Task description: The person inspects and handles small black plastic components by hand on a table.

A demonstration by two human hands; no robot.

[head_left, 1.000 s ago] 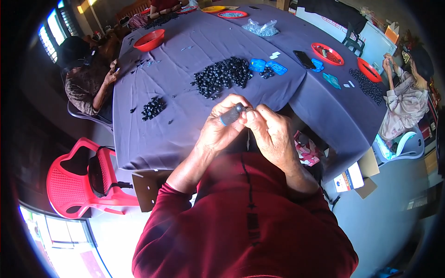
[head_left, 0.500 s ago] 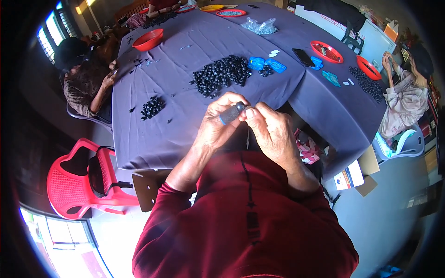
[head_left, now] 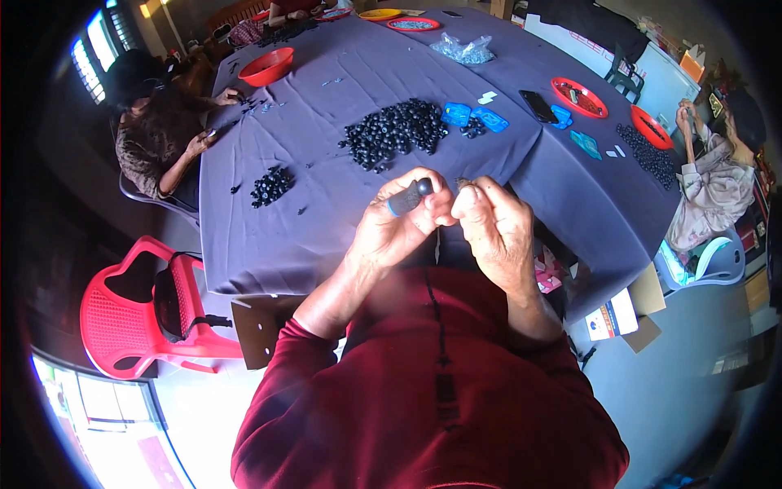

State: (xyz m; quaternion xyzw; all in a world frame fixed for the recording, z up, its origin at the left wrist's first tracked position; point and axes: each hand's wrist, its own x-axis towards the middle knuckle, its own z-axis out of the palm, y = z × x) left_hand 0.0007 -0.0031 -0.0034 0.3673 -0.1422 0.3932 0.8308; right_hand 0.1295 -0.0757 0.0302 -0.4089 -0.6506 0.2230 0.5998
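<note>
Above the near edge of the table, my left hand [head_left: 383,232] grips a small round black part [head_left: 424,187] between thumb and fingers. Its thumb wears a dark grey finger sleeve [head_left: 403,200] with a blue rim. My right hand [head_left: 498,232] is closed in a pinch just to the right, a small gap away; a tiny dark bit shows at its fingertips, too small to name. Beyond my hands lies a large pile of similar black parts [head_left: 389,134]. A smaller pile [head_left: 271,186] sits to the left.
The table wears a grey cloth [head_left: 326,244]. Blue plastic pieces [head_left: 489,119], a phone [head_left: 537,106] and red bowls [head_left: 267,67] stand farther off. One person [head_left: 155,147] sits at the left, another [head_left: 713,171] at the right. A red chair [head_left: 122,326] stands at lower left.
My right hand has moved right, away from my left hand, so the two no longer touch. The person at the left has spread their hands apart.
</note>
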